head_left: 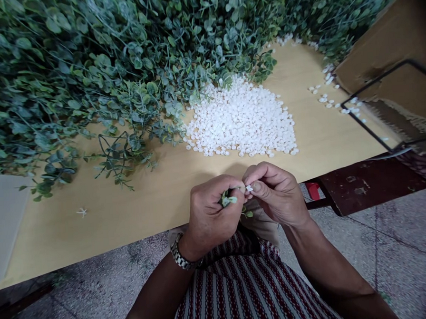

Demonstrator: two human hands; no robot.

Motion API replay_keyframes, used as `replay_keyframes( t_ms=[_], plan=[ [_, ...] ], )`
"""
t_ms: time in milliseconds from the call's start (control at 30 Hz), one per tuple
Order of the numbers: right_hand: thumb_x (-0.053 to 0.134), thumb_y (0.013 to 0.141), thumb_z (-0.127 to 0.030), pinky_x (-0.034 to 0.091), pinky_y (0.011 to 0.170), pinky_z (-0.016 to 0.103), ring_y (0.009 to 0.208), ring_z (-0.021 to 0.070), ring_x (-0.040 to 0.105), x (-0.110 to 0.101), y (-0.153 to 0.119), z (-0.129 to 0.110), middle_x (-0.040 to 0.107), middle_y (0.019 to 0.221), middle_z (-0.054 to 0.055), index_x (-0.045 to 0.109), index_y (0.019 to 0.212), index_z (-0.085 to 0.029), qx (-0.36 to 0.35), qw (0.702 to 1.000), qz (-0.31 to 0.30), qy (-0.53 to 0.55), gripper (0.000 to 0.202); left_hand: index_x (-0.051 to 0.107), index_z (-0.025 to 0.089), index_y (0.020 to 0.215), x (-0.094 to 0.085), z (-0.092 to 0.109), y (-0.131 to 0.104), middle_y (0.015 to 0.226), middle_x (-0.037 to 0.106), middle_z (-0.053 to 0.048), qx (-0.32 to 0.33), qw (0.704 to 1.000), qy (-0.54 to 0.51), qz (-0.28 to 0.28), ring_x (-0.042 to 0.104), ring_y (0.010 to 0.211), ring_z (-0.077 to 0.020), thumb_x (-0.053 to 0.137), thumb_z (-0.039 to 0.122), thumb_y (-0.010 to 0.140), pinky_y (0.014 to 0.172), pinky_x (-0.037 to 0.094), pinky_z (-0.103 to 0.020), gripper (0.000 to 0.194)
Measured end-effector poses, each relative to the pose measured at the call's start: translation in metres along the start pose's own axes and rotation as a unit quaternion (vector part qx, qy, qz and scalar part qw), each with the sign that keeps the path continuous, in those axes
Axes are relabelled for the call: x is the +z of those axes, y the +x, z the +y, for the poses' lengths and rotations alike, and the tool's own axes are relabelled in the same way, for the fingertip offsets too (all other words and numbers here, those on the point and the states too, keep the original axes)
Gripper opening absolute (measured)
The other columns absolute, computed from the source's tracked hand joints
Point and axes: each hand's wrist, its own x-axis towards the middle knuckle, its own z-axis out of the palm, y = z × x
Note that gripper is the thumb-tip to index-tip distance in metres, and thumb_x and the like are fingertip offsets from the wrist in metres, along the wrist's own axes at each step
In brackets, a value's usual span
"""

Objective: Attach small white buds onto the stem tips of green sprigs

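Note:
My left hand (215, 209) is closed around a small green artificial leaf sprig (228, 199), whose leaves poke out between the fingers and below the hand. Pinched in the thumb and forefinger of my right hand (277, 194) is a small white plastic piece (249, 188). Both sets of fingertips meet above the table's near edge, and whether the piece is on the stem cannot be made out. Just beyond my hands lies a heap of small white plastic pieces (243, 120).
Thick artificial greenery (122, 55) covers the table's far side. A loose sprig (118, 152) and a tiny white star-shaped bit (82, 212) lie to the left, near a pale sheet (5, 218). At right stand a cardboard box (393, 50) and a black wire frame (366, 125).

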Motion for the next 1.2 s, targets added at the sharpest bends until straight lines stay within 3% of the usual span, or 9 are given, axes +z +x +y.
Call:
replay_keyframes(
  t_ms=[400, 667, 767, 833, 1000, 1100, 1200],
  plan=[
    [0.067, 0.078, -0.023, 0.047, 0.054, 0.020, 0.057, 0.0074, 0.055, 0.000, 0.003, 0.001, 0.058, 0.066, -0.003, 0.060, 0.079, -0.019, -0.042, 0.998, -0.018, -0.042, 0.007, 0.062, 0.013, 0.066, 0.000, 0.000, -0.001, 0.055, 0.060, 0.001, -0.027, 0.999, 0.043, -0.002, 0.050, 0.047, -0.0073, 0.056, 0.008, 0.074, 0.047, 0.041, -0.018, 0.012],
    [0.065, 0.079, -0.029, 0.049, 0.054, 0.020, 0.058, 0.0081, 0.057, -0.001, 0.012, -0.006, 0.058, 0.066, -0.003, 0.058, 0.080, -0.020, -0.032, 0.994, -0.053, -0.087, 0.011, 0.065, 0.015, 0.068, 0.003, -0.002, 0.002, 0.055, 0.060, 0.002, -0.114, 0.989, -0.086, 0.026, 0.047, 0.044, -0.0058, 0.061, 0.010, 0.074, 0.044, 0.040, -0.018, 0.009],
    [0.066, 0.078, -0.027, 0.050, 0.059, 0.022, 0.067, 0.0100, 0.057, -0.004, 0.010, -0.015, 0.060, 0.076, -0.001, 0.062, 0.091, -0.022, -0.087, 0.984, -0.009, -0.156, 0.014, 0.065, 0.016, 0.071, 0.000, -0.006, 0.006, 0.055, 0.059, 0.003, -0.157, 0.974, -0.163, 0.033, 0.046, 0.042, -0.0053, 0.066, 0.015, 0.072, 0.040, 0.039, -0.017, 0.002],
    [0.064, 0.080, -0.028, 0.050, 0.064, 0.024, 0.073, 0.0119, 0.056, -0.008, 0.007, -0.022, 0.060, 0.082, 0.001, 0.062, 0.099, -0.025, -0.143, 0.971, 0.030, -0.187, 0.019, 0.065, 0.016, 0.076, -0.003, -0.009, 0.010, 0.056, 0.059, 0.003, -0.176, 0.961, -0.203, 0.062, 0.046, 0.042, -0.0054, 0.069, 0.020, 0.072, 0.040, 0.040, -0.018, 0.007],
    [0.063, 0.080, -0.019, 0.048, 0.059, 0.024, 0.066, 0.0119, 0.056, -0.010, -0.003, -0.024, 0.061, 0.076, 0.000, 0.063, 0.092, -0.023, -0.161, 0.943, -0.071, -0.281, 0.013, 0.061, 0.019, 0.089, -0.004, -0.010, 0.013, 0.061, 0.057, 0.004, -0.147, 0.959, -0.228, 0.083, 0.052, 0.050, -0.0070, 0.069, 0.024, 0.074, 0.048, 0.045, -0.019, 0.018],
    [0.059, 0.082, -0.013, 0.046, 0.056, 0.023, 0.063, 0.0101, 0.055, -0.005, -0.003, -0.019, 0.061, 0.072, -0.002, 0.062, 0.084, -0.021, -0.176, 0.933, -0.049, -0.309, 0.009, 0.062, 0.020, 0.091, -0.004, -0.008, 0.010, 0.065, 0.056, 0.004, -0.146, 0.954, -0.250, 0.081, 0.051, 0.052, -0.0063, 0.071, 0.025, 0.073, 0.051, 0.045, -0.018, 0.021],
    [0.059, 0.082, -0.012, 0.046, 0.057, 0.024, 0.064, 0.0108, 0.057, -0.003, -0.001, -0.017, 0.061, 0.072, -0.001, 0.061, 0.086, -0.021, -0.206, 0.923, -0.030, -0.322, 0.010, 0.065, 0.018, 0.088, -0.007, -0.004, 0.008, 0.069, 0.056, 0.003, -0.174, 0.953, -0.248, 0.027, 0.050, 0.055, -0.0067, 0.078, 0.027, 0.063, 0.050, 0.043, -0.018, 0.030]
  ],
)
